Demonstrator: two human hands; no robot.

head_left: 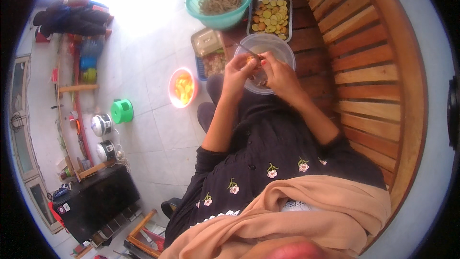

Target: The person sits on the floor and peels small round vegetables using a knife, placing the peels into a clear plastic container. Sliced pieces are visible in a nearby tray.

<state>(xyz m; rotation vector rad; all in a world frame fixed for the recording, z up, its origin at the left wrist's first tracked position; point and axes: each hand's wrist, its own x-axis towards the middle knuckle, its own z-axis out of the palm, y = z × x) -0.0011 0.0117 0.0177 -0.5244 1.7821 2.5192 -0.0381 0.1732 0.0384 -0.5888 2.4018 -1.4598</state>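
The left hand point(237, 71) is pinching a small orange piece point(250, 59); the right hand point(283, 77) is gripping a knife point(247, 50) beside it. Both forearms point(221, 120) are reaching forward over a translucent bowl point(283, 50). A metal tray point(290, 19) of slices point(273, 17) and a teal basin point(215, 22) are standing beyond.

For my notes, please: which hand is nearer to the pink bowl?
Left: the left hand is to the pink bowl's right; the right hand is farther that way.

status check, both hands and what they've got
Right hand: gripping knife. Left hand: pinching small orange piece. Translucent bowl below; no obstruction visible between hands.
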